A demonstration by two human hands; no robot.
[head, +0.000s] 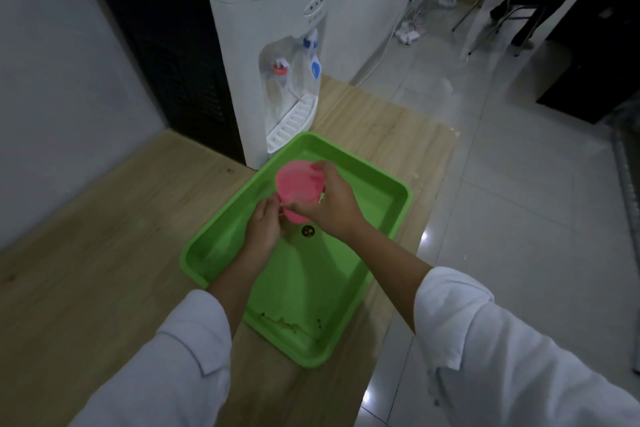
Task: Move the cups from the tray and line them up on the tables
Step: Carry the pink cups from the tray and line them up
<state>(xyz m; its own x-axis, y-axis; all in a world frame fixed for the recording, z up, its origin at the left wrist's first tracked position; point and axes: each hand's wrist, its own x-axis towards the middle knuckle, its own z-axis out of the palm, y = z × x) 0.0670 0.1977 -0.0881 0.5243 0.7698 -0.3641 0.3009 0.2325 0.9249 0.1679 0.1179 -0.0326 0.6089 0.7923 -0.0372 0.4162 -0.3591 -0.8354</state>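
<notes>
Spanning the lower left, a wooden table [104, 253] carries a white dispenser [242, 45] at its far end, against the wall. A green tray [311, 288] lies skewed just in front of the dispenser, near the table's right edge. Both arms, in white sleeves, reach in over the tray. The right hand [332, 208] wraps the side of a pink cup [299, 184], fingers curled over the far rim and thumb on the near wall. The left hand [263, 229] pinches the cup's lower part with curled fingers. The cup is tilted over the tray's middle, mouth toward the camera; whether its base clears the tray cannot be told. A small round sticker [307, 230] shows on the tray beneath the cup.
</notes>
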